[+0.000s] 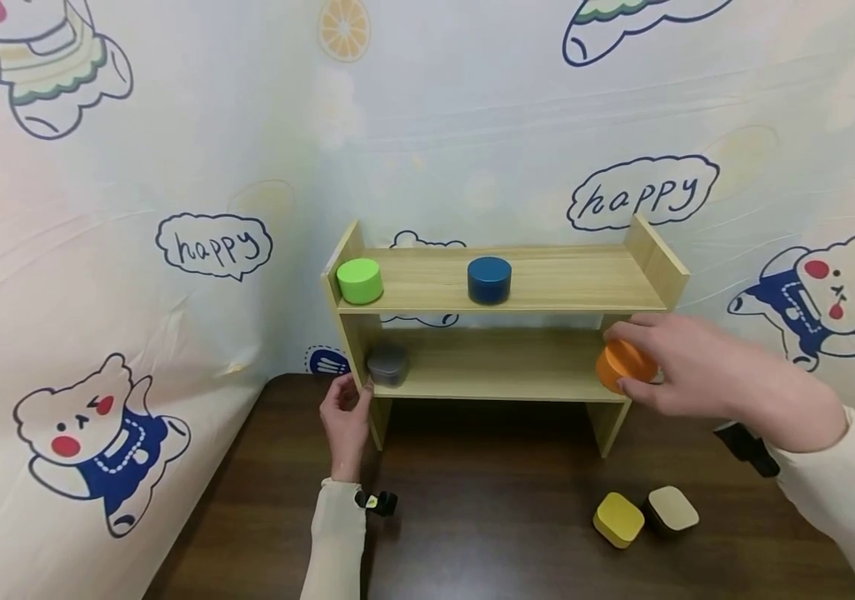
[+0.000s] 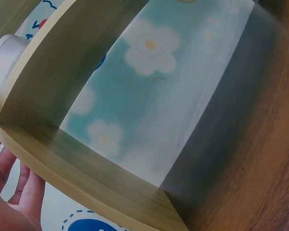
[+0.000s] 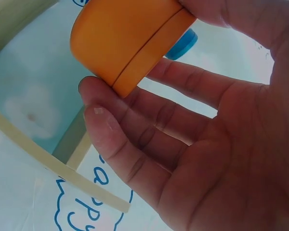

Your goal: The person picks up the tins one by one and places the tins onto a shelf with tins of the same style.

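A two-tier wooden shelf stands on the dark table. My left hand grips its left side panel, thumb at the front edge and fingers along the outer face. My right hand holds an orange round tin between thumb and fingers, in front of the lower board's right end. The tin's lid seam shows in the right wrist view, where the fingers curl under it. A grey tin sits at the lower board's left end, just beside my left thumb.
On the top board, a green round tin stands at the left end and a blue one near the middle. A yellow square tin and a cream-topped dark one lie on the table at front right. A printed cloth hangs behind.
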`<state>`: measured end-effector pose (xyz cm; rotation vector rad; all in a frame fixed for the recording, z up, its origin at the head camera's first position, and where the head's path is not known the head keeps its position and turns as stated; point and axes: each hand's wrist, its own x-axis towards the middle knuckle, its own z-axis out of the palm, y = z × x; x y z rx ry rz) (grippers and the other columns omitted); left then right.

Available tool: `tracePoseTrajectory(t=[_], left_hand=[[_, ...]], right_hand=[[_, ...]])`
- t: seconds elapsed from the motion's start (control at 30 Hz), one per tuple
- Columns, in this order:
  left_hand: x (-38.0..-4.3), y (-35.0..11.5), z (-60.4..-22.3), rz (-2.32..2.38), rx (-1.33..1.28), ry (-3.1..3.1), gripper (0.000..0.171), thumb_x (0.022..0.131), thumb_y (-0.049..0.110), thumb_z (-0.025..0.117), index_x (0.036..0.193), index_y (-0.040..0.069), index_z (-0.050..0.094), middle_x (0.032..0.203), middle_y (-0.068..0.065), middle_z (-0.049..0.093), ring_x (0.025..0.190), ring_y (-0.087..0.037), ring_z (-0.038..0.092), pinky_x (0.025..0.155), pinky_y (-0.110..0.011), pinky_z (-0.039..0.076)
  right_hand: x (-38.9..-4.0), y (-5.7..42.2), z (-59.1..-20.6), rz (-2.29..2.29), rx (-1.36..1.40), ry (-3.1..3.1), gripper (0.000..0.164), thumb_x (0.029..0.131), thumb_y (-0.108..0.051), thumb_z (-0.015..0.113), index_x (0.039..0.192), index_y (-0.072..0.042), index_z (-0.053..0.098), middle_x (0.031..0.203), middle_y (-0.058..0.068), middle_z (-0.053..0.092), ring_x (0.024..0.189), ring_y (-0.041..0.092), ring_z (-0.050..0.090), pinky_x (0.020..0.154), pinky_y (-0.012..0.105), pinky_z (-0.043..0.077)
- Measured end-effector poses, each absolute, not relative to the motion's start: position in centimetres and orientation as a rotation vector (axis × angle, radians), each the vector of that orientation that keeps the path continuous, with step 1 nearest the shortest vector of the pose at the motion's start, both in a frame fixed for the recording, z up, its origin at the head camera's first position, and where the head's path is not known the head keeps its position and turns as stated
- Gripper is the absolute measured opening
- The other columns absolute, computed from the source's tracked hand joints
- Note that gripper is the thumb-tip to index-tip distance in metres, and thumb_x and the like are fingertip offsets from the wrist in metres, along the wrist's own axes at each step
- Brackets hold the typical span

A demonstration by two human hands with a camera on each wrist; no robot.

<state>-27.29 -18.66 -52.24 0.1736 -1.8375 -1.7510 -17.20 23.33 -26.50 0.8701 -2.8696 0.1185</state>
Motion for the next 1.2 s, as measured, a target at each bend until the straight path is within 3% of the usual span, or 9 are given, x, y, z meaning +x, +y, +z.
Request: tracePoseTrajectory(t=[0.23,0.47,0.87,1.07,1.2], left_hand=[[-27.4,-18.6,-52.2,-1.766,0.185,-1.842,0.021,0.093,0.006,0.074,0.113,0.001,0.071,0.107,-0.016,0.073,0.093,-0.007,0.066,0.077,-0.016,0.053],[-27.2,-18.8,-52.8,-1.769,0.191,-1.840,0.021,0.092,0.005,0.075,0.113,0.002,0.072,0.103,-0.007,0.073,0.092,-0.007,0.066,0.076,-0.017,0.054],[-26.9,-19.0,-52.8,-1.774,0.219,-1.854,0.023,0.093,0.005,0.075,0.115,0.001,0.073,0.108,-0.015,0.073,0.092,-0.005,0.065,0.076,-0.014,0.052],[-26.1,-18.5,-51.2,-1.765,0.180,-1.880,0.025,0.093,0.002,0.072,0.117,-0.007,0.069,0.112,-0.026,0.071,0.095,-0.013,0.065,0.078,-0.017,0.052],[-25.2,-18.1,-49.6,-1.768,0.151,-1.864,0.024,0.093,0.001,0.072,0.115,-0.008,0.070,0.109,-0.025,0.071,0.093,-0.014,0.065,0.076,-0.017,0.053]], right_hand=[[-17.3,23.2,-25.5,0.094,0.823,-2.865,0.046,0.084,-0.027,0.083,0.124,-0.009,0.070,0.100,0.001,0.068,0.072,0.009,0.057,0.065,0.032,0.051],[-17.2,23.1,-24.7,0.080,0.801,-2.885,0.043,0.084,-0.027,0.083,0.122,-0.012,0.070,0.095,-0.003,0.066,0.071,0.007,0.056,0.064,0.029,0.049],[-19.5,23.6,-22.8,0.074,0.832,-2.898,0.044,0.086,-0.024,0.082,0.123,-0.005,0.069,0.101,0.002,0.073,0.077,0.011,0.060,0.068,0.033,0.053],[-20.5,23.5,-21.7,0.042,0.823,-2.906,0.043,0.086,-0.022,0.081,0.123,-0.005,0.069,0.096,0.003,0.073,0.075,0.014,0.057,0.065,0.032,0.050],[-21.0,23.3,-20.8,0.049,0.834,-2.893,0.039,0.085,-0.020,0.081,0.120,-0.007,0.070,0.091,0.001,0.072,0.073,0.014,0.056,0.065,0.032,0.049]])
